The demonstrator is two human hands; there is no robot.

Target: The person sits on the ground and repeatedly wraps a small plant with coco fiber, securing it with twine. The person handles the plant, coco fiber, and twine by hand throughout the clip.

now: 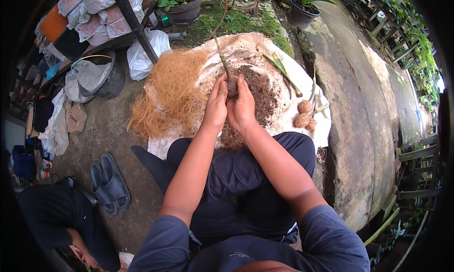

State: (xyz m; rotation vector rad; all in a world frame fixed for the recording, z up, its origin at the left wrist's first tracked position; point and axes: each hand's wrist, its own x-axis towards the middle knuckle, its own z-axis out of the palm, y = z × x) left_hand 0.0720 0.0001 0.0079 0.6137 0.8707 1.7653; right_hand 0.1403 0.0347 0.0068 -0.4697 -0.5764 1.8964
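Both hands meet over a white sack (302, 125) spread on the ground: the left hand (216, 104) and right hand (241, 106) are pressed together, fingers clamped around a dark soil ball (232, 86) at the base of a thin cutting (221, 57) that rises tilted up and away from them. Beneath the hands lies a heap of dark soil (260, 94). Just left of it, partly on the sack, sits a mound of orange-brown coir (170, 94). On the sack's right part lie green stalks (283, 71) and three wrapped balls (305, 115) close together. Bare, damp concrete (109, 130) surrounds the sack, with grey sandals (109, 182) at lower left, a dark bucket (101, 75) and white bags (144, 52) beyond. Mossy ground and potted plants (182, 4) lie at the top, and a worn concrete kerb (359, 130) runs down the right. Another person (71, 224) crouches at lower left.
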